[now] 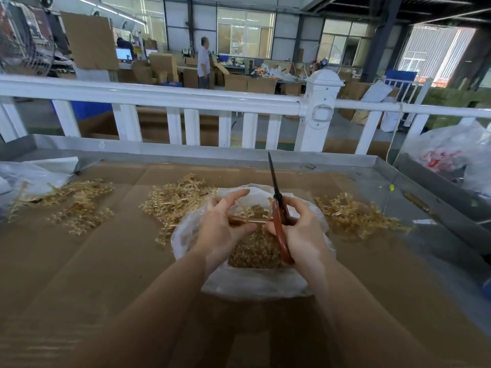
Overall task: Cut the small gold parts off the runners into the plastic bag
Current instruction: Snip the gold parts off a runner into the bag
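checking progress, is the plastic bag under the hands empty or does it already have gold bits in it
Not empty. The plastic bag lies open on the cardboard, and a heap of small gold parts shows inside it, below the hands.

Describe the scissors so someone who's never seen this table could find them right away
Start at the clear plastic bag of loose gold parts on the cardboard-covered table. Above it, the right hand grips the red-handled scissors. Their dark blade points up and away, the only red and black thing among gold plastic runners.
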The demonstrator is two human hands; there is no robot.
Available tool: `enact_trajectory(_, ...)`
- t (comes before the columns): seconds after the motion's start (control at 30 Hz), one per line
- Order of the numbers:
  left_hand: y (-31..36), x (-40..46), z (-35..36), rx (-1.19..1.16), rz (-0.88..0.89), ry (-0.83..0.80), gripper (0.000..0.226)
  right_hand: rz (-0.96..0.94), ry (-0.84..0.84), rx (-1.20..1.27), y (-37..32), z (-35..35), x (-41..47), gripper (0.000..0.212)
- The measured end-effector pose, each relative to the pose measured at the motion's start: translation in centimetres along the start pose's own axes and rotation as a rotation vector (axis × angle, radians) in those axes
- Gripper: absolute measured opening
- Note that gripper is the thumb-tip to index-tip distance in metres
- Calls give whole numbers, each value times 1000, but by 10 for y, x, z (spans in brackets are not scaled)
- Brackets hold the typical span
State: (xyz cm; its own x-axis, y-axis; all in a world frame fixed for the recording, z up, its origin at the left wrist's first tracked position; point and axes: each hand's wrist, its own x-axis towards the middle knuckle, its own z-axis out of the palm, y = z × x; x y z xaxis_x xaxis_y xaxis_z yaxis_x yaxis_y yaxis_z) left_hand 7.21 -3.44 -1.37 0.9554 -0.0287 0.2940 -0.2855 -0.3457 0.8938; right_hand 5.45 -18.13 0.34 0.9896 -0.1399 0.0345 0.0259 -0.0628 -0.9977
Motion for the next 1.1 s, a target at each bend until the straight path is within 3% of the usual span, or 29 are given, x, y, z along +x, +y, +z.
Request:
enact_trajectory(0.13,-4,3,-8,255,-22,36,72,-32,40,101,-5,-3,5,35)
enact_trajectory(0.23,-2,7,-16,308,25,193,57,-54,-7,128,-11,-7,7,44)
enact_trajectory(0.33,-3,17,-21,76,-109,171,39,-64,-53,192,-17,-9,8,48)
enact_trajectory(0.43,4,21,-20,-495,-427,-4,40,-61,-85,240,-21,-6,10,47)
enact_trajectory(0.5,7,20,-19,-656,-502,-131,52,-54,-91,273,-19,-5,12,47)
enact_trajectory(0.57,7,19,-18,-660,-491,-224,58,-50,-81,267,-17,-4,13,48)
enact_trajectory(0.7,9,16,-21,-587,-459,-342,41,-33,-39,293,-10,-3,16,53)
enact_trajectory(0.77,9,14,-20,-484,-432,-412,45,-30,-26,321,-8,-2,17,53)
enact_trajectory(0.83,7,13,-17,-470,-409,-331,48,-39,-16,341,-7,-1,18,53)
enact_trajectory(0.93,6,14,-11,-681,-377,-247,35,-52,13,296,-4,2,17,53)
enact_trajectory(1.0,6,12,-5,-821,-395,-221,38,-52,64,217,-1,5,17,52)
enact_trajectory(1.1,4,9,5,-821,-426,-130,47,-35,73,196,5,9,18,52)
